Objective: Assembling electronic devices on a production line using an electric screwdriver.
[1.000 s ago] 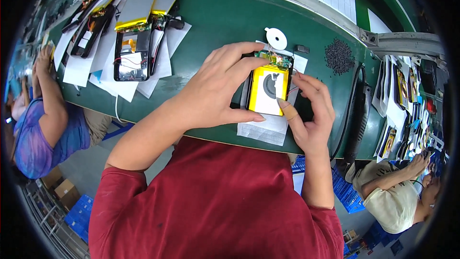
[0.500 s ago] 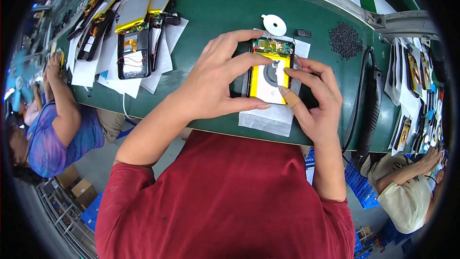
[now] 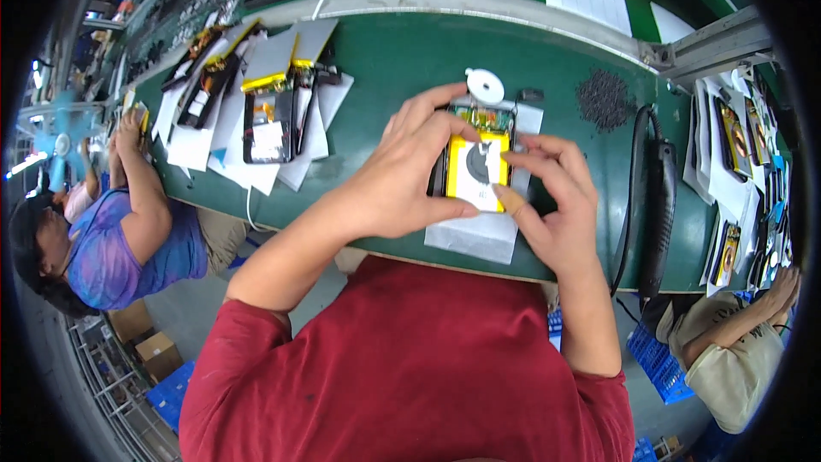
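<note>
An opened, black-cased electronic device (image 3: 478,197) lies on the bench before me, with a flat battery edged in yellow, a white label and a dark ring mark on it. At its far end a green circuit board (image 3: 479,117) is exposed. My left hand (image 3: 402,175) grips the device from the left, thumb at the near edge and index fingertip on the battery's far part. On the other side, my right hand (image 3: 560,205) holds the right edge between thumb and fingers. A white round disc (image 3: 485,86) with a central hole lies just beyond the board.
White paper (image 3: 472,241) lies under the device. At left are several opened devices (image 3: 267,141) on papers. A pile of small black pieces (image 3: 605,99), a black-handled corded tool (image 3: 658,214) and more devices (image 3: 727,252) are at right. Co-workers sit on both sides.
The whole view has shifted, so the bench appears lower and more of its far side shows. Both hands stay around the device, with only slight finger movement.
</note>
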Available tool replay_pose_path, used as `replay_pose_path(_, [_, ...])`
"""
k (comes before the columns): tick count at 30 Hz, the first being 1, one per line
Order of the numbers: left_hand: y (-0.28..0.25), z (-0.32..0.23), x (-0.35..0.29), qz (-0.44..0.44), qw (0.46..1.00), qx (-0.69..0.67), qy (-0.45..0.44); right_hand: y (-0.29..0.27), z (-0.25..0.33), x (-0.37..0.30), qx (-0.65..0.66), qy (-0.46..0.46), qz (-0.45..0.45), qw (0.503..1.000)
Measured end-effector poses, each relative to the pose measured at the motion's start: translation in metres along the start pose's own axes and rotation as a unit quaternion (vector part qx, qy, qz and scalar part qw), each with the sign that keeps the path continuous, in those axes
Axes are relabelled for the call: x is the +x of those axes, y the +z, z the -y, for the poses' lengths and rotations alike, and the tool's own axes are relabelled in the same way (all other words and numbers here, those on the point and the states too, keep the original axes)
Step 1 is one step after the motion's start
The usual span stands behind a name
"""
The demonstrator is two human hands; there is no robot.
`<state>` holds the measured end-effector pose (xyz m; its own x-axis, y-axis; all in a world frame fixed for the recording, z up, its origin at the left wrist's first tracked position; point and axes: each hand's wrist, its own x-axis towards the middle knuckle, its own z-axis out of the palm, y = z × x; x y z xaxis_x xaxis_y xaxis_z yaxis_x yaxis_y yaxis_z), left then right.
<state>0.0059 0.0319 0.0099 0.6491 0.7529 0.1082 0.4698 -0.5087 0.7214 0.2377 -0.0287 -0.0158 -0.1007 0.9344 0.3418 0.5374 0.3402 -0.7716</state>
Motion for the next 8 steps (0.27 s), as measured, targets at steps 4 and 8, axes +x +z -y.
replay_pose_path(4, [0.0042,-0.0008,-0.0067,0.0,1.0,-0.021,-0.019,-0.0004,0.0035,-0.0012,-0.004,-0.013,0.001,1.0])
replay_pose_path(8, [0.0015,0.002,-0.0064,0.017,1.0,-0.004,0.002,-0.0014,0.0031,-0.0016,0.002,-0.008,-0.002,1.0])
